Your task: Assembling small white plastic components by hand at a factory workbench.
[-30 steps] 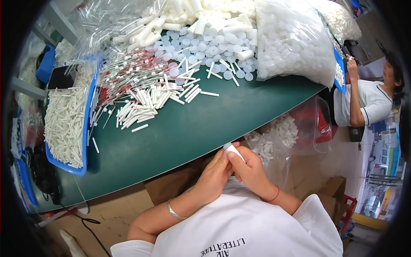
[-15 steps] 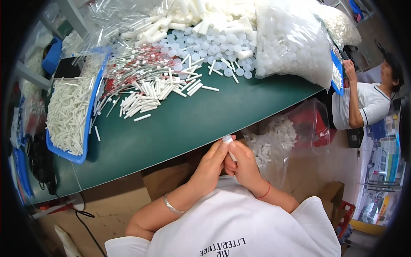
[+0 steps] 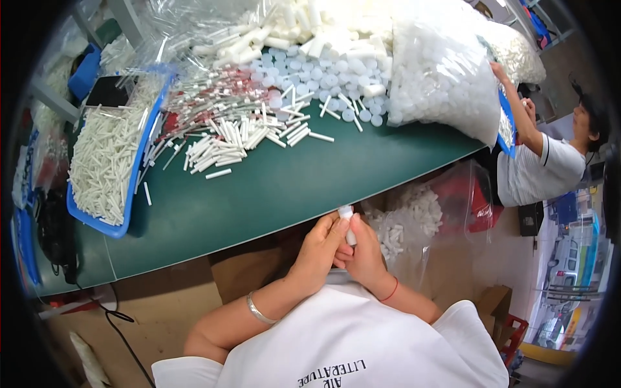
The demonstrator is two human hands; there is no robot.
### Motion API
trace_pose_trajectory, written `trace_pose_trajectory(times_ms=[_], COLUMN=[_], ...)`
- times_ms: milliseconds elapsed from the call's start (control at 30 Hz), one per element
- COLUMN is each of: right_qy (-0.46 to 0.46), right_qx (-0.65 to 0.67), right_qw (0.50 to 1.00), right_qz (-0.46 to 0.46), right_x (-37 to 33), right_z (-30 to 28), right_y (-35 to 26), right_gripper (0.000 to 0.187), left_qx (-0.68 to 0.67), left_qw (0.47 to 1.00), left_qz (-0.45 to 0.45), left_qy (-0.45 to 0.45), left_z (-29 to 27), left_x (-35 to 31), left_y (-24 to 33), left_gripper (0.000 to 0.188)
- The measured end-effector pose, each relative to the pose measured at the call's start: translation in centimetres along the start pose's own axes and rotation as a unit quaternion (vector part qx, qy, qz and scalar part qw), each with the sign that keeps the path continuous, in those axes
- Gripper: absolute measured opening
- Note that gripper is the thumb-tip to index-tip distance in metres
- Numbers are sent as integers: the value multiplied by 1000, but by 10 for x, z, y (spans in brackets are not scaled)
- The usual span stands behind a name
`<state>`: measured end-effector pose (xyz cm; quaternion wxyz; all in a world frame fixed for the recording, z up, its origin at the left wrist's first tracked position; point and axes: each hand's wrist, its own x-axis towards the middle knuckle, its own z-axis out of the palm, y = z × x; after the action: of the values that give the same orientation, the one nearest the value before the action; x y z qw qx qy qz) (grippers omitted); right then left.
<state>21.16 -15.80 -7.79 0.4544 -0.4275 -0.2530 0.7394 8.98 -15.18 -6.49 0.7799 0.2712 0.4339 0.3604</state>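
Observation:
A small white plastic tube (image 3: 351, 237) with a round, paler cap-like end stands between my two hands, just off the front edge of the green table (image 3: 284, 187). My left hand (image 3: 315, 251) is closed on it from the left, thumb along its upper part. From the right, my right hand (image 3: 369, 255) closes round it with the thumb against its side. Fingers hide part of the tube's far side. Beyond, on the table, lie a pile of thin white sticks (image 3: 223, 145), many translucent round caps (image 3: 330, 74) and thicker white tubes (image 3: 304, 29).
A blue tray (image 3: 103, 171) of short white sticks stands at left, beside red-and-white thin pieces (image 3: 217, 97). A large clear bag (image 3: 443, 77) of caps sits at the far right. Below the edge is a bag of white tubes (image 3: 417, 216). A co-worker (image 3: 543, 165) sits at right.
My hands have turned slightly, and more of the white tube's lower body shows between them. The co-worker's arm has reached out toward the large bag. The whole view has shifted a little.

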Motion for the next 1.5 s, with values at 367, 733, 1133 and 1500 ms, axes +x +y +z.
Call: trace_pose_trajectory(times_ms=[367,733,1133,1500], right_qy=[31,-134,-19,235], right_qx=[-400,-543,-547,-732], right_qw=[899,753,728,616], right_qz=[-178,-346,-413,-168], right_x=[-26,-22,-28,-97], right_z=[-22,-25,-42,-260], right_y=[-19,-46,-37,59], right_gripper=[31,73,63,68], left_qx=[-110,-110,6,502], left_qw=[990,986,981,781], left_qz=[37,-23,-92,364], left_qy=[-75,-123,-172,79], left_z=[-11,-7,2,-30], left_x=[4,-9,4,-20], left_y=[-15,4,0,75], left_gripper=[42,43,41,14])
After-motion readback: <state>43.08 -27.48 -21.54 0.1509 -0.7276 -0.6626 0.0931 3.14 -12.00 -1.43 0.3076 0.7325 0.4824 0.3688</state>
